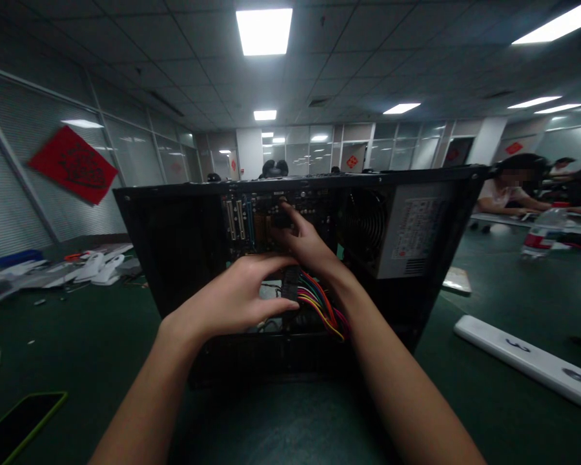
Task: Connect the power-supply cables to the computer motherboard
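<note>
Right now I am reaching both hands into the open computer case [174,245], which is lying on the green table [101,336] just ahead of me. My left hand [235,298] is closing narrowly, thumb below and fingers above, and pinching the black connector [291,284] between them. The coloured wires [322,307] are fanning out from that connector to the right of this grip and running under my right wrist. My right hand [304,244] is stretching deeper, beyond the left one, its fingertips resting on a dark part [279,219] of the motherboard [252,223]; I cannot tell whether they are gripping it or only touching it. To the right of that hand the fan [364,221] and the power supply [416,236] are sitting inside the case. Well apart, a white power strip [527,365] is lying to the right of my right forearm, and a phone [19,426] is lying to the left of my left forearm.
</note>
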A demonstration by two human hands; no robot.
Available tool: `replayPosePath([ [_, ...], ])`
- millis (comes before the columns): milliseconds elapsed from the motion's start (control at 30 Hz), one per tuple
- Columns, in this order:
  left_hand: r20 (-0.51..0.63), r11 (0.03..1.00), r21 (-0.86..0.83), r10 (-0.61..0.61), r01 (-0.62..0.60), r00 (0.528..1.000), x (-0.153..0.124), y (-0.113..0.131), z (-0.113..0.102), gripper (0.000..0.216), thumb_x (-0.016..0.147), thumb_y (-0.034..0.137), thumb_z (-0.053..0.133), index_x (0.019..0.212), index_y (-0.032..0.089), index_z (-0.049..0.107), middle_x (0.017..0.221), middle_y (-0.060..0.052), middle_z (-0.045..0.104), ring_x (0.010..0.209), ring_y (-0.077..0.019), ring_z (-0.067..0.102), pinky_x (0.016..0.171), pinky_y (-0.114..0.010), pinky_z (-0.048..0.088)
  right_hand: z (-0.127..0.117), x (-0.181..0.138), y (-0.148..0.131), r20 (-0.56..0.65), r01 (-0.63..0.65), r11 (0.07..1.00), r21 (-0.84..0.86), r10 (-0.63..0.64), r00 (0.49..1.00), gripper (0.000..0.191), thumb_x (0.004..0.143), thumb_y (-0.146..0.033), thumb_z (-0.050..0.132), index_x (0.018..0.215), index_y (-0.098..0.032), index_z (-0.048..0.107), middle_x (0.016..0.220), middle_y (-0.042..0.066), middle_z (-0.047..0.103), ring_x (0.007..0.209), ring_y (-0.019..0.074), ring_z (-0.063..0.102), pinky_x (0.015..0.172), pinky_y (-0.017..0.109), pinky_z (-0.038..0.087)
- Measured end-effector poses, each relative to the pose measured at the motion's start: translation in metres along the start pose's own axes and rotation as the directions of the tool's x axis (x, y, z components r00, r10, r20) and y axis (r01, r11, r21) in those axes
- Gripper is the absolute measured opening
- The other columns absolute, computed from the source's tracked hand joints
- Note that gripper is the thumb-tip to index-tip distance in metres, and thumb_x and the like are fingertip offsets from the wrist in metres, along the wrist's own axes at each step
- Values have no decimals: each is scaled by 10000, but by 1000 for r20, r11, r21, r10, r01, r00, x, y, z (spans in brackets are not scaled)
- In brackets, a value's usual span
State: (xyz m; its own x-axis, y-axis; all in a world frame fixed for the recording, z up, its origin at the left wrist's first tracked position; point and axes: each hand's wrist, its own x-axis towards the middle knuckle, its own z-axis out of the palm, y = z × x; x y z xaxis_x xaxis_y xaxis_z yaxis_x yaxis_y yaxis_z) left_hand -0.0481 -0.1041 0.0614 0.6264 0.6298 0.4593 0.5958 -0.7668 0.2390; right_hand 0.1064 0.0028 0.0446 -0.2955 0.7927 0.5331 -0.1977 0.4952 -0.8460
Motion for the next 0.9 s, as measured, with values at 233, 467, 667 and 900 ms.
replayPosePath([
  [233, 11, 1000, -23, -12, 12, 1000, 1, -1, 0, 527, 855, 410, 699, 1322, 193, 588, 1315, -81, 653, 1194, -251, 621, 1044, -373, 487, 2, -1, -1, 17, 36, 999, -38, -36, 999, 761, 793, -283, 675, 1491, -202, 383, 819, 10, 685, 738, 197, 648, 627, 315, 546],
  [467, 30, 999, -37, -23, 24, 999, 0, -1, -2, 524, 858, 382, 701, 1330, 185, 586, 1357, -94, 623, 1220, -260, 603, 1054, -385, 477, -2, 0, 2, 12, 84, 944, -320, -84, 996, 814, 827, -326, 649, 1545, -147, 310, 773, 13, 659, 692, 201, 600, 721, 372, 531],
  [667, 40, 998, -50, -39, 41, 998, -1, -4, -2, 507, 847, 364, 712, 1312, 194, 608, 1327, -92, 644, 1203, -274, 611, 1032, -386, 490, 0, -2, 2, 72, 140, 831, -539, -120, 990, 753, 910, -331, 551, 1569, -159, 231, 952, 56, 722, 868, 221, 675, 833, 358, 511],
  [900, 5, 1000, 15, -15, 15, 1000, -2, -8, -4, 526, 849, 374, 710, 1333, 220, 578, 1317, -70, 649, 1212, -249, 605, 1056, -378, 472, 6, -11, -22, -169, -63, 394, -917, -238, 956, 509, 989, -348, 414, 1490, -258, 428, 968, 118, 740, 905, 289, 706, 806, 382, 513],
])
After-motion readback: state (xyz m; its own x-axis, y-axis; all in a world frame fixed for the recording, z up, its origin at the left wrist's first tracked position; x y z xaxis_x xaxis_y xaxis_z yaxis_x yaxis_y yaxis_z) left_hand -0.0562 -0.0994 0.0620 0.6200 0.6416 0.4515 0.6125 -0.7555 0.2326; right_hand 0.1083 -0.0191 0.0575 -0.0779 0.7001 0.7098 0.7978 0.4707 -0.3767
